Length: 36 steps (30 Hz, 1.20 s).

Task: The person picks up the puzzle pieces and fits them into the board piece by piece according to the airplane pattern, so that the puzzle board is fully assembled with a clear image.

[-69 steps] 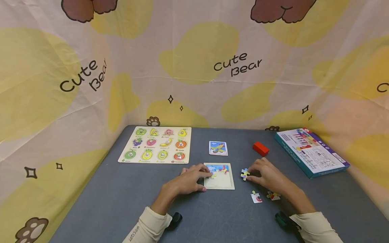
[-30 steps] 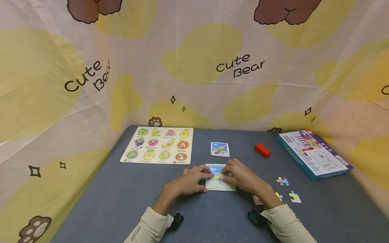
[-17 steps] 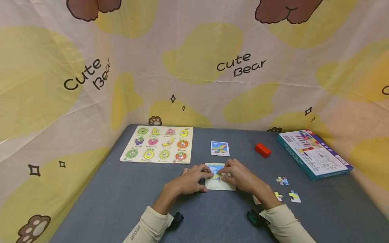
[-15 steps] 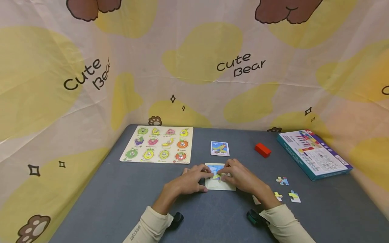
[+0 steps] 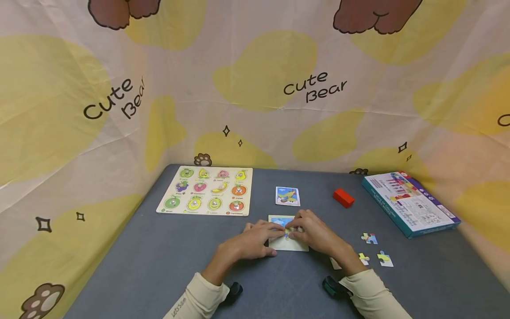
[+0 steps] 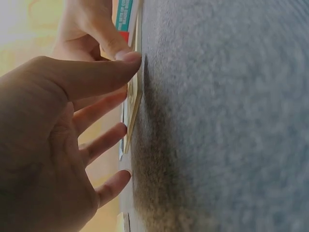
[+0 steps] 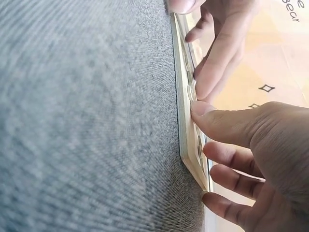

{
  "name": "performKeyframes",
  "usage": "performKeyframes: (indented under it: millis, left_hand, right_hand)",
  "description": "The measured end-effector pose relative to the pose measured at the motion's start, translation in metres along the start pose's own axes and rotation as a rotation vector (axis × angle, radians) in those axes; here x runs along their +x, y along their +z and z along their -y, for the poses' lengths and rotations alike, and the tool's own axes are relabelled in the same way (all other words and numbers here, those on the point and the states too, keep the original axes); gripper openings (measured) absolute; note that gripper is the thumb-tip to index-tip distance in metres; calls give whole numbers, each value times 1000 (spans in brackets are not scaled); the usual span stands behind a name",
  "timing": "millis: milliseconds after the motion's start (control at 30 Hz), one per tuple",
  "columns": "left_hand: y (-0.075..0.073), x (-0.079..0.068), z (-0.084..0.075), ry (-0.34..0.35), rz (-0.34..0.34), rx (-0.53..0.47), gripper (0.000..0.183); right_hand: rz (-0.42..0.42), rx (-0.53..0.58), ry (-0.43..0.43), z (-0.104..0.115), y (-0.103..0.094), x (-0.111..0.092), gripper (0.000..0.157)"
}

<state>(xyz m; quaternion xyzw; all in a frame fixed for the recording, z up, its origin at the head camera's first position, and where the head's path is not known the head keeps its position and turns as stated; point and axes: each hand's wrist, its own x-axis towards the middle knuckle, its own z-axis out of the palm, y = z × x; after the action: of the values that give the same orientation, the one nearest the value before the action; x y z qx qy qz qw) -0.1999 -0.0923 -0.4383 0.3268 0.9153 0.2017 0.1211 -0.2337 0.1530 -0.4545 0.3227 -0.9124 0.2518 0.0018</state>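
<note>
A small wooden jigsaw board (image 5: 283,245) lies on the grey table, its far part filled with blue-sky pieces. My left hand (image 5: 253,243) reaches over its left side with fingers extended, fingertips on the laid pieces and thumb by the near-left corner. From the right, my right hand (image 5: 318,232) pinches a yellowish puzzle piece between thumb and index finger at the board's middle; the fingers mostly hide it. In the right wrist view the right thumb (image 7: 205,116) is right at low pieces on the board (image 7: 183,130), close to the left fingers.
Loose puzzle pieces lie to the right: one (image 5: 369,239), another (image 5: 384,258), one (image 5: 363,258) by the right wrist, and one (image 5: 335,264) partly hidden. Behind are an airplane picture card (image 5: 287,196), a fruit board (image 5: 207,191), a red block (image 5: 343,198) and a teal-edged box (image 5: 412,204).
My right hand has carried a puzzle piece leftward from beside the board onto its middle, then shifted slightly there. My left fingers have slid a little right, toward the right fingertips.
</note>
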Motion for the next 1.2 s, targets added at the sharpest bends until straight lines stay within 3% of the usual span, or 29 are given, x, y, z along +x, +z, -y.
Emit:
performKeyframes:
  millis: [267,700,1200]
  left_hand:
    - [0,-1,-3,5,48,67,62]
    - [3,0,-4,4,100,73,64]
    - [2,-2,-2,-1,93,53,65]
  right_hand:
    - [-17,14,88,1,1,-1,26]
    - [-37,58,40,-6,-7,-11,27]
    - [-50,24,108,-34,-38,-51,34]
